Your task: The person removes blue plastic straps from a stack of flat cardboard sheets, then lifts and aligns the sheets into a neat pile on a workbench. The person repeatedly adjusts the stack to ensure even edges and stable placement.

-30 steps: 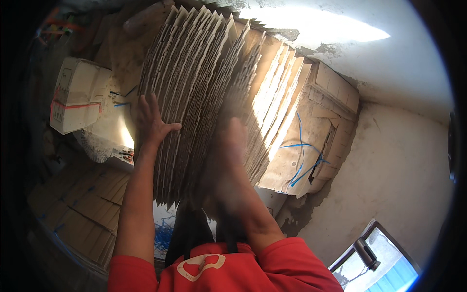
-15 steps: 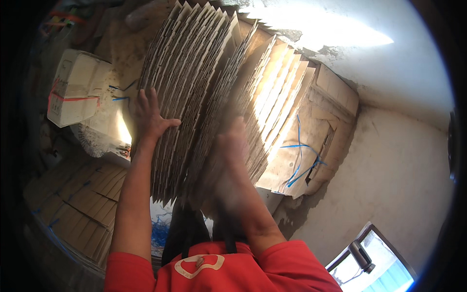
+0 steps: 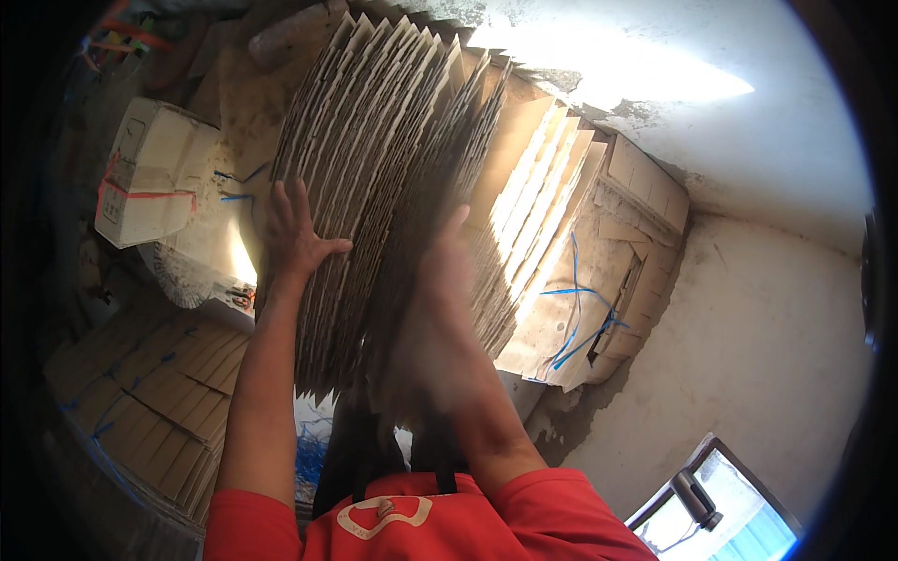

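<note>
A long row of upright cardboard sheets (image 3: pixel 351 159) with jagged edges fills the middle, leaning side by side. My left hand (image 3: pixel 297 234) lies against the left end of the row, fingers spread and thumb stretched out over the sheet edges. My right hand (image 3: pixel 449 271) is smeared by motion and is next to a dark, blurred bundle of sheets at the middle of the row. Its fingers cannot be made out. Right of it, a gap shows a broad brown sheet face, and further sheets (image 3: pixel 552 178) stand in sunlight.
Under the row's right end is a large cardboard surface with blue strapping (image 3: pixel 580 309). Bundled flat cardboard (image 3: pixel 140 402) lies at the lower left. A white box (image 3: pixel 154 173) with a red strap stands at the left. A pale wall (image 3: pixel 748 327) bounds the right side.
The blurred bundle beside my right hand has shifted left toward the left group, and the gap to its right has widened. My left hand keeps its place on the sheets.
</note>
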`<state>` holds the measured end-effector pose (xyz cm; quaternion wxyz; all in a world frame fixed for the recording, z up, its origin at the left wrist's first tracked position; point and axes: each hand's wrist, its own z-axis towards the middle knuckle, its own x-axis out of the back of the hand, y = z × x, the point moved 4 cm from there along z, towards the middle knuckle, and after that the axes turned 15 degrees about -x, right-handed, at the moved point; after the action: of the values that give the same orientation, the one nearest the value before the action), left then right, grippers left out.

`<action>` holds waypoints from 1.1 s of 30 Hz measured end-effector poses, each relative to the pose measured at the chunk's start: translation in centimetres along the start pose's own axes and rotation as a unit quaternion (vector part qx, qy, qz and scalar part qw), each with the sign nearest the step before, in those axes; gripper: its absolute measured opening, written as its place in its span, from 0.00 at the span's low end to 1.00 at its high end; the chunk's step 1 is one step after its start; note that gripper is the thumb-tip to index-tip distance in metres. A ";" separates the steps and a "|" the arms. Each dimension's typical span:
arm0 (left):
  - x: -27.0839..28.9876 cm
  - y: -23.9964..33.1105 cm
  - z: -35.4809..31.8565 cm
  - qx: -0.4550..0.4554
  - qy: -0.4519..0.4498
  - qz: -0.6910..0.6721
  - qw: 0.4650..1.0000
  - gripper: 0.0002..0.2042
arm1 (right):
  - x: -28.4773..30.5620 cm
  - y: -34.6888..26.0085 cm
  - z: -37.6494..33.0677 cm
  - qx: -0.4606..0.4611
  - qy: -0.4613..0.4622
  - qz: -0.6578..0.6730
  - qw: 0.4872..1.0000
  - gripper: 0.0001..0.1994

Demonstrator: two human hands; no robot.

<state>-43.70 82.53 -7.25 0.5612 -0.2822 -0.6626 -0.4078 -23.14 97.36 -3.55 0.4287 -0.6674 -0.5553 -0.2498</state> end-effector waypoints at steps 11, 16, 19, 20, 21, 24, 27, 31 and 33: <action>0.0 0.2 0.0 0.007 -0.010 0.012 1.000 0.69 | -2.9 -2.0 0.9 0.001 -0.031 -0.070 0.997 0.37; 0.0 0.4 0.2 0.005 -0.007 0.005 1.000 0.69 | -3.2 -0.7 1.5 0.083 0.023 -0.041 0.995 0.40; 0.0 -0.3 -0.3 0.011 -0.013 -0.004 1.000 0.68 | 1.3 1.1 0.4 0.126 0.185 -0.013 0.974 0.41; 0.2 -0.6 -0.3 0.008 -0.005 -0.009 1.000 0.68 | 3.2 1.8 -0.4 0.132 0.253 0.000 0.959 0.41; 0.2 -0.5 -0.2 0.002 0.005 -0.018 1.000 0.68 | 3.5 3.3 -0.4 0.080 0.248 -0.019 0.965 0.41; 0.1 -0.4 -0.1 -0.001 -0.004 0.005 1.000 0.68 | 1.9 7.1 0.5 -0.055 0.190 -0.065 0.978 0.44; 0.3 0.0 0.2 -0.006 0.003 -0.001 1.000 0.68 | -0.7 7.5 0.4 -0.082 0.136 -0.116 0.981 0.48; 0.1 -0.2 0.2 -0.005 -0.005 0.007 1.000 0.68 | -1.9 6.0 0.3 -0.029 0.153 -0.158 0.975 0.49; 0.0 -0.1 0.1 -0.011 0.001 0.021 1.000 0.68 | -2.1 5.2 -0.1 -0.029 0.171 -0.135 0.976 0.49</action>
<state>-43.87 82.54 -7.31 0.5670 -0.3018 -0.6518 -0.4032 -18.75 96.14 -6.72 0.4602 -0.5460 -0.5509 -0.4321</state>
